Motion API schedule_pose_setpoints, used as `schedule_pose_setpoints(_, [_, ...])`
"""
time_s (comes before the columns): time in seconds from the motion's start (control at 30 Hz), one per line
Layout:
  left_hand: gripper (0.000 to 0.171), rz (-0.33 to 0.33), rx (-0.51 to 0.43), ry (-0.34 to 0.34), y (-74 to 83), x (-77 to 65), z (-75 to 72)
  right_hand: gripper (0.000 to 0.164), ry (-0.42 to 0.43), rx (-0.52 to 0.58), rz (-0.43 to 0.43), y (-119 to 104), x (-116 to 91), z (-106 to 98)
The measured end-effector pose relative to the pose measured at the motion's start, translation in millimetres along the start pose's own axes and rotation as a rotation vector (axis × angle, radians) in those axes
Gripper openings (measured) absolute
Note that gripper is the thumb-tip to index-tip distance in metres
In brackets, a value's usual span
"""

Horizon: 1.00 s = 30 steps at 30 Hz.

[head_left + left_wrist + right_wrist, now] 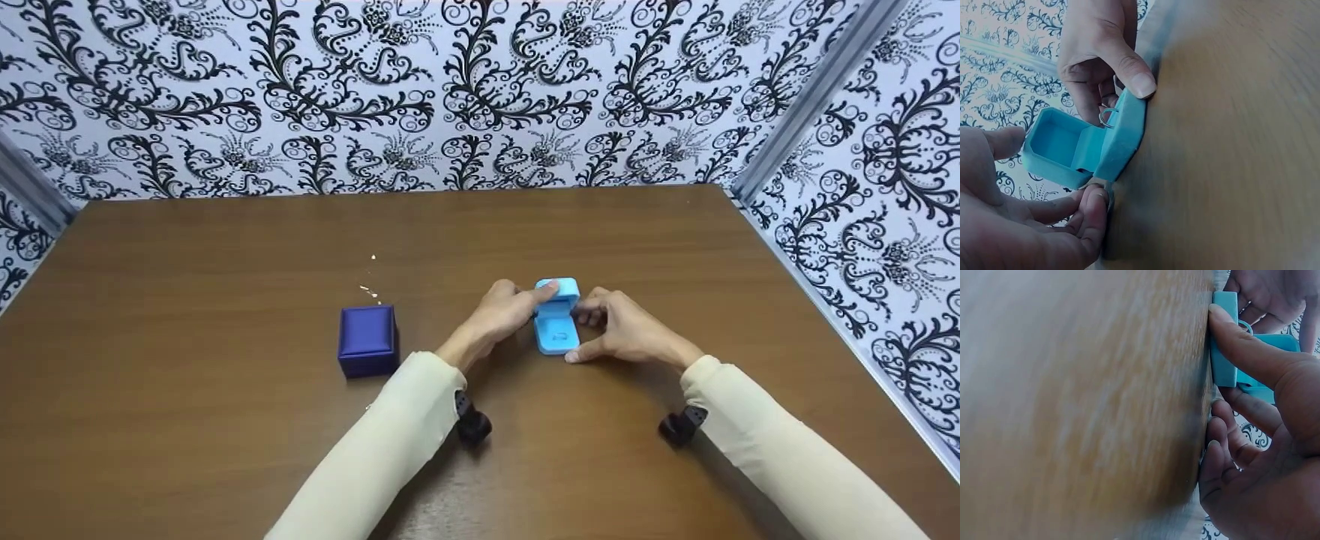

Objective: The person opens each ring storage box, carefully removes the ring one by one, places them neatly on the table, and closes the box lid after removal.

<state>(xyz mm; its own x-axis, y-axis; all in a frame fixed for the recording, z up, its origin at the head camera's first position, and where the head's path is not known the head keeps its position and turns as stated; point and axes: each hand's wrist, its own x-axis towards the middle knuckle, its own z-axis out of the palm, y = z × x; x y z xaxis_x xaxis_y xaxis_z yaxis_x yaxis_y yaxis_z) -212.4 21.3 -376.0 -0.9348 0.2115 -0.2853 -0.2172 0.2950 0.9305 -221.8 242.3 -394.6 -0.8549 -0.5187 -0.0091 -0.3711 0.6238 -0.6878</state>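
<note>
A light-blue ring box (556,324) stands with its lid raised on the brown table, in the middle right of the head view. A silver ring (1107,118) sticks up from its base. My left hand (508,307) holds the box from the left, thumb at the lid (571,289) and curled fingers low by the hinge side. From the right, my right hand (624,327) grips the base, its thumb on the front corner and its index finger along the side. The right wrist view shows that thumb pressed against the base (1224,371).
A closed dark-blue box (367,341) stands on the table (225,300) to the left of my left forearm. Small shiny bits (369,292) lie just behind it. Patterned walls (480,97) border the table at the back and right.
</note>
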Motion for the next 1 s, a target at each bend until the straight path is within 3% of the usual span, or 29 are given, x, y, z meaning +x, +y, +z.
schedule_pose_setpoints(0.23, [0.045, 0.187, 0.194, 0.076, -3.2, -13.0, -7.7, 0.048, 0.006, -0.005, 0.004, -1.4, 0.2, 0.6])
schedule_pose_setpoints(0.37, [0.043, 0.247, 0.194, 0.147, -5.7, -19.7, -10.4, 0.048, 0.008, -0.011, 0.003, -1.7, 0.7, 1.2])
schedule_pose_setpoints(0.5, [0.025, 0.31, 0.196, 0.2, -9.1, -24.2, -9.7, 0.048, 0.006, -0.019, 0.008, -1.6, 1.0, 1.8])
schedule_pose_setpoints(0.73, [0.002, 0.376, 0.264, 0.204, -14.6, -28.0, -1.0, 0.048, 0.006, -0.027, 0.011, 0.7, 1.2, 2.0])
schedule_pose_setpoints(1.0, [0.004, 0.44, 0.415, 0.167, -18.7, -24.7, 13.6, 0.045, 0.001, -0.027, 0.009, -1.7, 0.6, 1.3])
